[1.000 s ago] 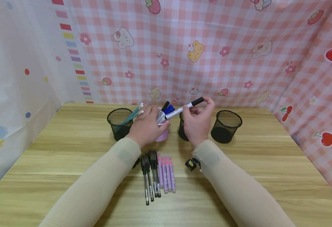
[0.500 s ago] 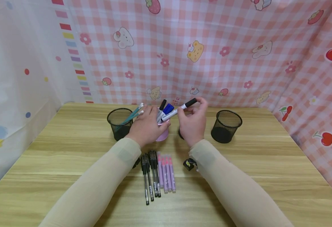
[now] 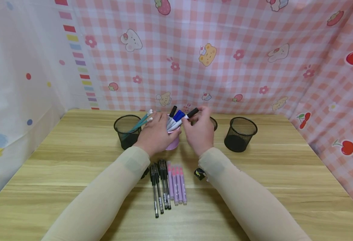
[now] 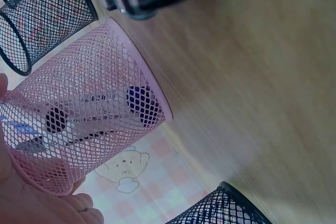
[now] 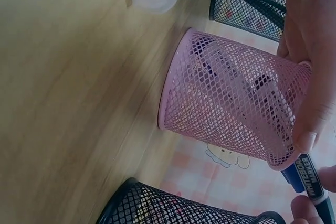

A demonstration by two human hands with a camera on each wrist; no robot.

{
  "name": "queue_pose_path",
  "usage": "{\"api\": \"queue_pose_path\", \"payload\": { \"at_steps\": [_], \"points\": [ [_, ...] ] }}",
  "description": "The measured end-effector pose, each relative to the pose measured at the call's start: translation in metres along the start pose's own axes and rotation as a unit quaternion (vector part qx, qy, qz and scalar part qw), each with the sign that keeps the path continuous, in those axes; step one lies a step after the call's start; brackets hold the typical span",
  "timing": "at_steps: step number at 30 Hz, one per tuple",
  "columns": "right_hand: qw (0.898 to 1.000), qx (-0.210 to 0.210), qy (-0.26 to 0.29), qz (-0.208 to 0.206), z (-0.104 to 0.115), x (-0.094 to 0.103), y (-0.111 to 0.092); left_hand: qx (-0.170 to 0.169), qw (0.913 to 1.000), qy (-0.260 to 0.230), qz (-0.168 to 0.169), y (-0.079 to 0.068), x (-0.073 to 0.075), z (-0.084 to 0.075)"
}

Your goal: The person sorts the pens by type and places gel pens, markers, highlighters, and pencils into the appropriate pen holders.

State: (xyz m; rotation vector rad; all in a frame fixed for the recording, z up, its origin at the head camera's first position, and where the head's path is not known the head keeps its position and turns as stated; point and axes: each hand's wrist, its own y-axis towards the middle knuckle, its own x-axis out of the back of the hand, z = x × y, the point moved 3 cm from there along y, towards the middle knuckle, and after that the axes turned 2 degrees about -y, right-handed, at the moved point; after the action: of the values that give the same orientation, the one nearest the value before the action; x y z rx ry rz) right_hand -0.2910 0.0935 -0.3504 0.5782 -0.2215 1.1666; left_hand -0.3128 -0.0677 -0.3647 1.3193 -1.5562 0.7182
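A pink mesh pen holder point(image 3: 172, 144) stands upright near the table's back. My left hand point(image 3: 156, 132) grips it near the rim, thumb on the near side; fingertips show past the rim in the left wrist view. My right hand point(image 3: 200, 134) pinches a white whiteboard marker point(image 5: 310, 177) near its black cap. That marker slants, with its lower end inside the pink holder, beside a blue-capped marker point(image 3: 179, 115) and another with a black cap point(image 3: 173, 110). Through the mesh point(image 4: 100, 87), more of the markers' bodies show. The left hand covers part of the holder in the head view.
Left of the holder, a black mesh cup point(image 3: 115, 128) has teal pencils point(image 3: 141, 123) leaning in it. Another black cup point(image 3: 215, 123) is partly behind my right hand, and one more black cup point(image 3: 240, 134) stands farther right. Black-capped pens point(image 3: 159, 187) and lilac highlighters point(image 3: 178, 185) lie in front.
My right hand has moved left and slightly down, sliding the black-capped marker deeper into the pink holder. The markers inside have shifted a little. My left hand has stayed in place.
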Motion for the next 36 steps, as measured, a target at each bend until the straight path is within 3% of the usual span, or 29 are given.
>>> {"api": "queue_pose_path", "payload": {
  "at_steps": [7,22,29,36],
  "points": [
    [0.999,-0.007,-0.041,0.020,0.0024,-0.0026,0.0001,0.003,1.0000,0.000,0.001,0.0004,-0.0004,0.0004],
    [0.984,0.071,-0.161,0.033,0.0060,-0.0063,0.0016,0.008,0.9999,0.006,0.006,0.0012,-0.0009,0.0005],
    [0.981,0.076,-0.175,0.044,0.0055,-0.0040,0.0024,0.005,0.9999,0.009,0.009,0.0006,-0.0014,0.0005],
    [0.977,0.108,-0.180,0.046,0.0012,-0.0013,0.0056,0.001,0.9999,0.014,0.008,0.0010,-0.0021,0.0011]
  ]
}}
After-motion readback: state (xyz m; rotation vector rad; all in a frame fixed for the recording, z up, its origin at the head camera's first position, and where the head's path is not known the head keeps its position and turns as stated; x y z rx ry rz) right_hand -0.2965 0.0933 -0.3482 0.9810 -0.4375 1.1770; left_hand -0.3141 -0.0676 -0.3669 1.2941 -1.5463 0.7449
